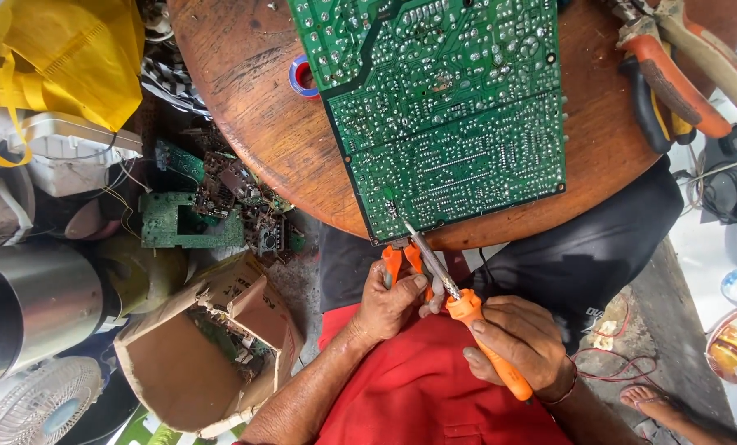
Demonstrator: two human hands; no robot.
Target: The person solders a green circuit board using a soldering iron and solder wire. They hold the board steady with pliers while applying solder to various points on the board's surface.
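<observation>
A large green circuit board (451,107) lies solder side up on a round wooden table (253,91). My right hand (517,342) grips an orange-handled soldering iron (484,330) whose metal tip touches the board's near left corner. My left hand (389,305) holds small orange-handled pliers (401,259) at the board's near edge, right beside the iron's tip. Both hands are over my red shirt and dark trousers, just below the table's rim.
A roll of tape (302,77) lies on the table left of the board. Orange pliers (682,74) rest at the table's right. On the floor at left are scrap circuit boards (191,218), an open cardboard box (212,346), a metal pot (30,305) and a yellow bag (63,58).
</observation>
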